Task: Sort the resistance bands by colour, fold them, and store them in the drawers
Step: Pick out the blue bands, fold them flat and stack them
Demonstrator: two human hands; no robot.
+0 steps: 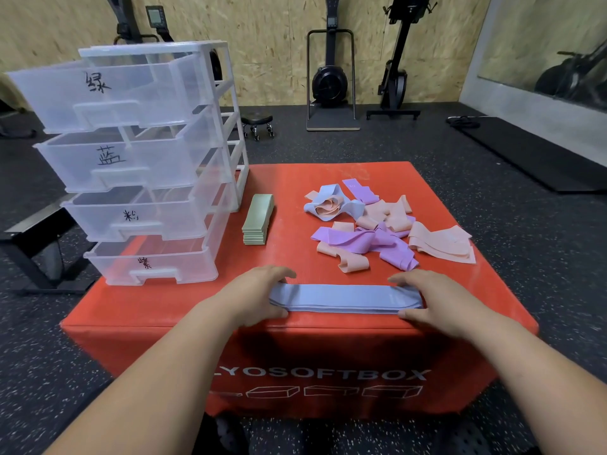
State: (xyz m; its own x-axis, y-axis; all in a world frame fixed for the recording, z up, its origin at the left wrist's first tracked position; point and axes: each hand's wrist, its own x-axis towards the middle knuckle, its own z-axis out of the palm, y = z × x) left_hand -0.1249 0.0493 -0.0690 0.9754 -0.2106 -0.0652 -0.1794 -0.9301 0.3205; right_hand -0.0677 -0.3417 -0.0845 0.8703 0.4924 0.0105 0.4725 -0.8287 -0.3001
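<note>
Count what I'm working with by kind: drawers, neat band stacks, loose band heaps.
Drawers: 4, all pulled open
Neat stacks: 2, the green stack and the blue stack
Loose heap: 1, with pink, purple and blue bands mixed
Total: 7

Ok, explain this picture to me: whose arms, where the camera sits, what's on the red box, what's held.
There is no machine here. A person wears one camera on the head, looking forward and down, so the two bare arms are their own. The left hand and right hand each hold one end of a flat stack of blue bands between fingers and thumb, at the near edge of a red soft box. Further back lie a folded stack of green bands and a loose pile of pink, purple and blue bands. On the left stands a clear drawer unit, its four hand-labelled drawers pulled out.
</note>
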